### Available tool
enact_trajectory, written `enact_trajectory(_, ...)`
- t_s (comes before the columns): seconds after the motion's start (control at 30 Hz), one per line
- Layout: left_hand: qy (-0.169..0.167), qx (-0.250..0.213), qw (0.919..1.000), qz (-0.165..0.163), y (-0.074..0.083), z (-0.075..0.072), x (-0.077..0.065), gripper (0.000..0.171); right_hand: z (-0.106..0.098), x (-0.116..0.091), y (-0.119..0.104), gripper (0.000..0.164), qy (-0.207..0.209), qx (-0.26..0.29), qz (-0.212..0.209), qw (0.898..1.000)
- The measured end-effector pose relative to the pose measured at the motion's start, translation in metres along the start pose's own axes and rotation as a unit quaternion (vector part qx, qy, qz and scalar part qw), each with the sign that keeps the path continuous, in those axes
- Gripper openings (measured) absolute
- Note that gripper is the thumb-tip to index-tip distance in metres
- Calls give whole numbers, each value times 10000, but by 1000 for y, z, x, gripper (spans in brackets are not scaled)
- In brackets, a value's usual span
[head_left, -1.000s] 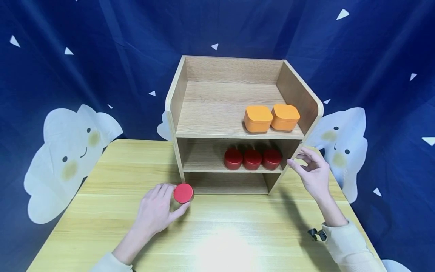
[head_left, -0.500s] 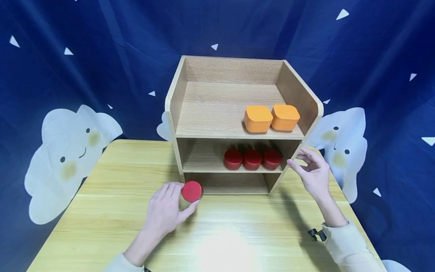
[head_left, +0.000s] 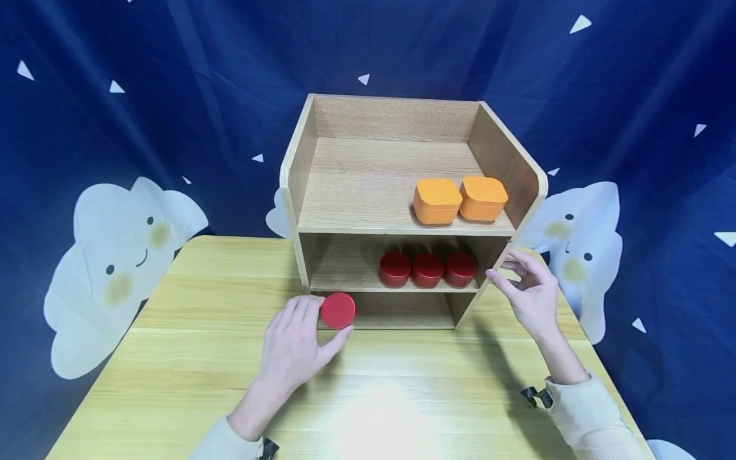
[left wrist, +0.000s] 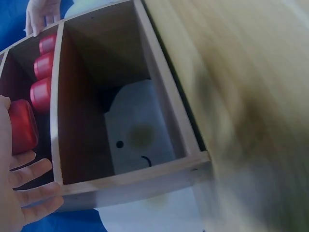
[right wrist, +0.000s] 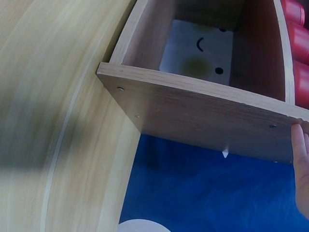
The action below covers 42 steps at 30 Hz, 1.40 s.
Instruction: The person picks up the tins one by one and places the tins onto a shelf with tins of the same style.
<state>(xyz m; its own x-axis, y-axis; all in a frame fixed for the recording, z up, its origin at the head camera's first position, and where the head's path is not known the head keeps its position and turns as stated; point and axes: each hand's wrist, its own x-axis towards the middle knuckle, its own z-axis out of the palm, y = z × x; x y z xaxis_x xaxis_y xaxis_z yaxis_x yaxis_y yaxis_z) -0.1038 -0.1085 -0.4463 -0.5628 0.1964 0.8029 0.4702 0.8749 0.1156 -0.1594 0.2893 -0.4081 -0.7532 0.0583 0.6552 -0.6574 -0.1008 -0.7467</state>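
Observation:
My left hand (head_left: 294,342) pinches a round red tin (head_left: 338,311) between thumb and fingers, in front of the left end of the wooden shelf's lower level. In the left wrist view this tin (left wrist: 23,126) appears beside the middle compartment, with the other fingers spread below it. Three similar red tins (head_left: 427,269) stand in a row on the middle shelf, toward its right side. My right hand (head_left: 530,291) touches the shelf unit's right side panel, thumb at the front edge. In the right wrist view, straight fingers (right wrist: 297,140) rest against that panel's outer face.
The three-level wooden shelf unit (head_left: 379,231) stands on a light wooden table (head_left: 172,358). Two orange rounded-square boxes (head_left: 437,201) sit side by side on its top level, at the right. A dark blue curtain (head_left: 230,76) with cloud faces hangs behind.
My left hand has carried the red tin rightward and toward the shelf, from the table left of it to the lower level's opening. The right hand has stayed in place.

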Motion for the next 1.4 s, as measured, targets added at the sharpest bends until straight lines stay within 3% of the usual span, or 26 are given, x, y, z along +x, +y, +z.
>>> enact_trajectory(0.3, 165, 42, 9998, -44, 10, 1, 15, 70, 1, 0, 0, 54, 113, -132, 98, 9998)
enact_trajectory(0.73, 172, 584, 9978, -249, 24, 7, 31, 67, 2, -1, 0, 60, 218, -199, 174, 9994)
enact_trajectory(1.17, 1, 977, 9952, -72, 28, 15, 39, 64, 2, 0, -1, 54, 81, -99, 64, 9999)
enact_trajectory(1.4, 87, 1075, 9942, 14, 29, 17, 46, 62, 2, 0, -1, 58, 144, -109, 105, 9998)
